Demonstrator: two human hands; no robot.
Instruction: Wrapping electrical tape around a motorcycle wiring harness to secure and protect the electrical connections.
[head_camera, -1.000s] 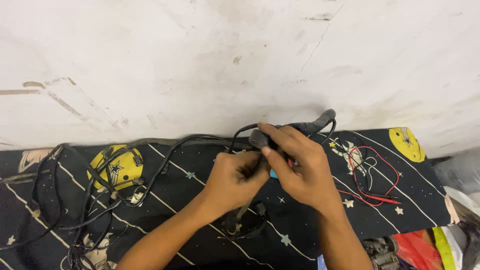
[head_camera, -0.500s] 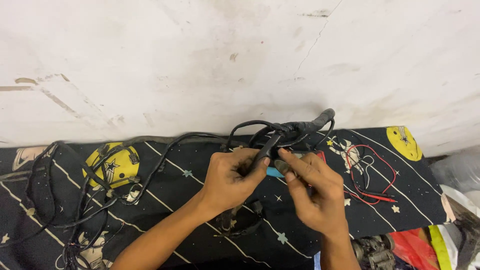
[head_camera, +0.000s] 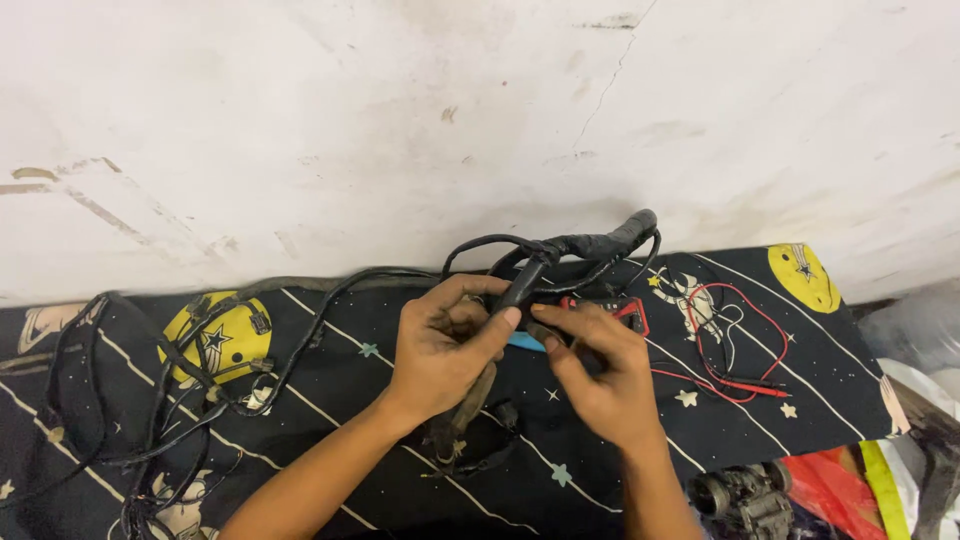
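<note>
My left hand (head_camera: 442, 350) grips a black taped wiring harness (head_camera: 575, 250) at a branch, thumb pressed on the bundle. My right hand (head_camera: 598, 372) sits just right of it, fingertips pinching the same bundle near my left thumb. A small blue piece (head_camera: 524, 342) shows between the two hands. The harness arches up behind my hands and runs left across a dark patterned cloth (head_camera: 330, 400). A black multimeter with a red edge (head_camera: 610, 306) lies partly hidden behind my right hand, its red test leads (head_camera: 730, 340) looped to the right.
More black cables and connectors (head_camera: 150, 400) sprawl over the cloth's left side. A stained white wall (head_camera: 450, 120) rises behind. A dark metal part (head_camera: 745, 498) and red and yellow material (head_camera: 850, 485) lie at the bottom right.
My right hand slid down off the top of the harness and now pinches it beside my left thumb. The multimeter has become partly visible behind it.
</note>
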